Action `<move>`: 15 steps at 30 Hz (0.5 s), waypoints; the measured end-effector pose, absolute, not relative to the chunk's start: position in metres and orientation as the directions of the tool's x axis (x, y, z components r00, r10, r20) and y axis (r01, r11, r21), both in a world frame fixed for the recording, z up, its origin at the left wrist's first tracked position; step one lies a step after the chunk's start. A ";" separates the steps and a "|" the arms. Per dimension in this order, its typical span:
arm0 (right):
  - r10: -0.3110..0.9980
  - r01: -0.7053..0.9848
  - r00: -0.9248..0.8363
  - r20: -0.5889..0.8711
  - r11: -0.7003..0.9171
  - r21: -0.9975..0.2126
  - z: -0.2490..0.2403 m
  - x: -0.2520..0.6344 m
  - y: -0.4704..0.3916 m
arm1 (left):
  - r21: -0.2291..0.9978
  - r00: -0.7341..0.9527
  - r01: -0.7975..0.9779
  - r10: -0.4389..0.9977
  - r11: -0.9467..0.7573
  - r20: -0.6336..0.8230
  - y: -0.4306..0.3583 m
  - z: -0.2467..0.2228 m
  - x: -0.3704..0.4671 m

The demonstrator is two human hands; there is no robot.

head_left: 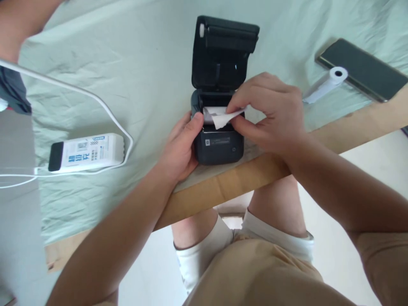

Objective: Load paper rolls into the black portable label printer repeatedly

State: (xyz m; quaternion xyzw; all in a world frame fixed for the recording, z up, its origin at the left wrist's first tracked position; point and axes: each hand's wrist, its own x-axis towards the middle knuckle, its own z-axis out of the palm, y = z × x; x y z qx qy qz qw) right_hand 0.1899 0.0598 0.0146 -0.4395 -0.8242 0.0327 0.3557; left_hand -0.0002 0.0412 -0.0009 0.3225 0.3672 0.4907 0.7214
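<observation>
A small black receipt printer (219, 148) stands near the table's front edge, its lid (223, 55) swung up and back. White paper (223, 119) pokes out of its compartment; how much lies inside is hidden. My left hand (183, 146) is closed around the printer's left side, thumb on the rim. Between the thumb and fingers of my right hand (267, 108) the loose end of the paper is pinched. To the right, a thin white paper roll (325, 85) with a dark core hole lies beside a phone.
A dark phone (366, 68) rests at the right, close to the wooden edge (223, 187). On the left lies a white power bank (89, 153) with a white cable (95, 95) looping around it. Another person's arm (22, 25) reaches in at the upper left. Pale green cloth (143, 51) covers the table.
</observation>
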 end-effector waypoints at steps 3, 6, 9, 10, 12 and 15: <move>0.723 0.692 -0.387 0.572 0.638 -0.338 0.010 0.188 0.053 | 0.822 0.276 -0.498 0.949 0.278 -0.154 0.041 0.001 0.000; 0.669 0.609 -0.433 0.605 0.711 -0.351 0.008 0.187 0.049 | 0.847 0.308 -0.467 0.944 0.255 -0.115 0.040 0.001 -0.003; 0.573 0.481 -0.359 0.737 0.790 -0.380 0.004 0.191 0.050 | 0.889 0.318 -0.401 0.944 0.221 -0.091 0.040 -0.001 -0.005; 0.589 0.500 -0.263 0.764 0.761 -0.414 0.002 0.193 0.051 | 0.897 0.312 -0.387 0.946 0.212 -0.089 0.039 -0.001 -0.006; 0.658 0.551 -0.053 0.751 0.647 -0.527 -0.002 0.196 0.055 | 0.906 0.298 -0.371 0.950 0.203 -0.091 0.038 0.000 -0.006; 0.802 0.453 0.026 0.596 0.522 -0.722 -0.004 0.200 0.061 | 0.913 0.299 -0.363 0.952 0.185 -0.074 0.038 -0.001 -0.005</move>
